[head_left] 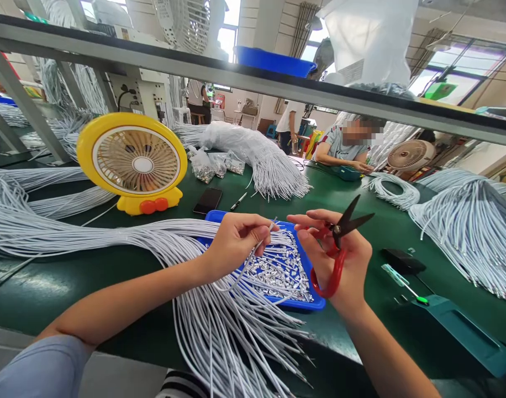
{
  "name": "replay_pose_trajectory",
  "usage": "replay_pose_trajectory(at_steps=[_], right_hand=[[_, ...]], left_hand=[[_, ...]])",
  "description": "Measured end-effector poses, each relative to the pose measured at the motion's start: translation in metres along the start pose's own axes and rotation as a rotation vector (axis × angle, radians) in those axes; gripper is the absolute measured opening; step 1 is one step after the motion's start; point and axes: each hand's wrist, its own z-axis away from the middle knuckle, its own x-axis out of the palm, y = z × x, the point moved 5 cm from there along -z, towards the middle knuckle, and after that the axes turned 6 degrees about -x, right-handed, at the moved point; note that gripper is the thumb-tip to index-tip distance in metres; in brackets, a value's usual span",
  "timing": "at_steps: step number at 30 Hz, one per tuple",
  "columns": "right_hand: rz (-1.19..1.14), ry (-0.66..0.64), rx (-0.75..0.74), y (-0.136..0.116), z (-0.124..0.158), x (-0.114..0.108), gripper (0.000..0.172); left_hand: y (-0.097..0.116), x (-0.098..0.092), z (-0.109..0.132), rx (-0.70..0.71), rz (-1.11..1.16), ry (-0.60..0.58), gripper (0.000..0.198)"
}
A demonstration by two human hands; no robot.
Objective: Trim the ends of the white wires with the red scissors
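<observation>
My left hand [236, 243] pinches one white cable [253, 251] near its end, above a blue tray [319, 303]. Hooked over my right hand [348, 260] are red-handled scissors [330, 276], their dark blades spread and pointing up and away. The thumb and fingers of that hand reach toward the cable end, a small gap apart from it. Small silvery metal parts [278, 271] lie in the tray. A thick bundle of white cables [220, 326] runs in from the left, passes under my left forearm and fans out over the table's front edge.
On the green table [340, 204] stand a yellow fan [143, 165], a phone [207, 200], a pen [238, 201], bagged parts [207, 167] and more cable bundles [273, 166]. A teal tool holder [460, 331] lies at right. A shelf bar [253, 74] crosses above; a co-worker [340, 149] sits opposite.
</observation>
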Motion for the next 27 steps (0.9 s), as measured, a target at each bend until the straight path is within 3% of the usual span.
replay_pose_trajectory(at_steps=[6, 12, 27], right_hand=[[-0.018, -0.013, -0.003, -0.004, 0.004, 0.003, 0.025], [-0.058, -0.047, 0.024, -0.005, 0.007, 0.005, 0.028], [-0.038, -0.045, -0.006, -0.004, 0.011, 0.010, 0.042]], left_hand=[[0.002, 0.005, 0.005, 0.072, -0.067, -0.036, 0.015], [0.006, 0.004, 0.008, 0.142, -0.075, -0.003, 0.004], [0.005, 0.003, 0.007, 0.190, -0.097, 0.077, 0.005]])
